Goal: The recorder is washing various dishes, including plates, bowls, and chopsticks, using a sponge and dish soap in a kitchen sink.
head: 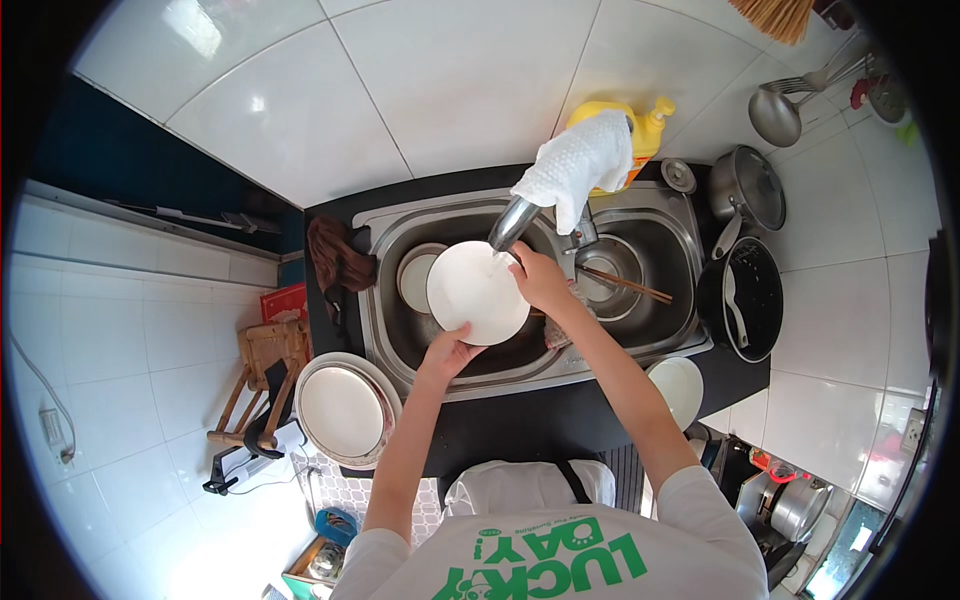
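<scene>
A white plate (477,294) is held over the left basin (397,352) of a steel double sink. My left hand (450,349) grips its near edge, the thumb on top. At the plate's upper right rim, my right hand (540,279) holds on as well. Water seems to run onto the plate from the metal faucet (514,223), whose upper part is wrapped in a white cloth (581,161). Below the plate, further dishes (415,281) lie in the left basin, partly hidden. A mesh-like cloth (557,334) on the sink divider is half covered by my right forearm.
In the right basin (671,262) are a metal bowl (626,262) and chopsticks (637,285). Stacked plates (345,409) stand left, near the counter edge; a pale bowl (679,390) sits right. A black pot (761,300), lidded saucepan (750,187), yellow pump bottle (645,135) and brown cloth (337,255) surround the sink.
</scene>
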{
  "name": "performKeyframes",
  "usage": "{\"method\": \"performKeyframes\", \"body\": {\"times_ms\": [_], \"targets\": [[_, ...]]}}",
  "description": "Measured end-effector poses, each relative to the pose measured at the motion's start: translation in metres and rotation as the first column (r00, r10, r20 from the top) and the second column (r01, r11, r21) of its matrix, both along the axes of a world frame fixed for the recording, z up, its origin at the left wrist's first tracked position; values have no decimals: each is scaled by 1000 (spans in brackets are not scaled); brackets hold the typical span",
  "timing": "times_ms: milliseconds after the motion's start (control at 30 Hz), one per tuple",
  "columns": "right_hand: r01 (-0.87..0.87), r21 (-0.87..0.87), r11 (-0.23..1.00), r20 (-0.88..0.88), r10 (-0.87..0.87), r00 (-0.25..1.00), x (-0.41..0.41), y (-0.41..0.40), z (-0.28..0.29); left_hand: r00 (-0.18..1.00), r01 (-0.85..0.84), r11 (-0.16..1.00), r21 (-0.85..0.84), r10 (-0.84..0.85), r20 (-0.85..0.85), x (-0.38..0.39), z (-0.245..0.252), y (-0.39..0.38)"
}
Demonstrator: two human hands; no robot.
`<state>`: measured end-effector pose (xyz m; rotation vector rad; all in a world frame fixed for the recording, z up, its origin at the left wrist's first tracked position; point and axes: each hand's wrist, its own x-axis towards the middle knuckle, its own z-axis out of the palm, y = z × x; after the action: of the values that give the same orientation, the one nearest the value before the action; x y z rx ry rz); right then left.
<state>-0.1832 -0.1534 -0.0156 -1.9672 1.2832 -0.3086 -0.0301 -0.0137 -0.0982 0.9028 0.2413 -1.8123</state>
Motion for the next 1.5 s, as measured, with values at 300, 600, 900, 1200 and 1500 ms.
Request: {"method": "performKeyframes", "body": {"times_ms": [300,600,900,1200,1500], "targets": [[82,365,927,181,-157,971,-15,-1,-67,921,-98,978,-182,158,356,21,52,-13],[106,859,501,202,-522,828,3,26,-62,682,-113,956,-270,272,679,12,61,-21],[-560,827,48,260,-916,305,4,20,-39,-73,315,872,-374,415,907,5,67,-13],[-349,936,41,204,-872,445,2,22,-57,-378,773,622,-129,614,693,1,89,-8],[-224,932,284,346,-880,325,-2,32,-38,323,66,959,-274,240,916,-4,47,10]]}}
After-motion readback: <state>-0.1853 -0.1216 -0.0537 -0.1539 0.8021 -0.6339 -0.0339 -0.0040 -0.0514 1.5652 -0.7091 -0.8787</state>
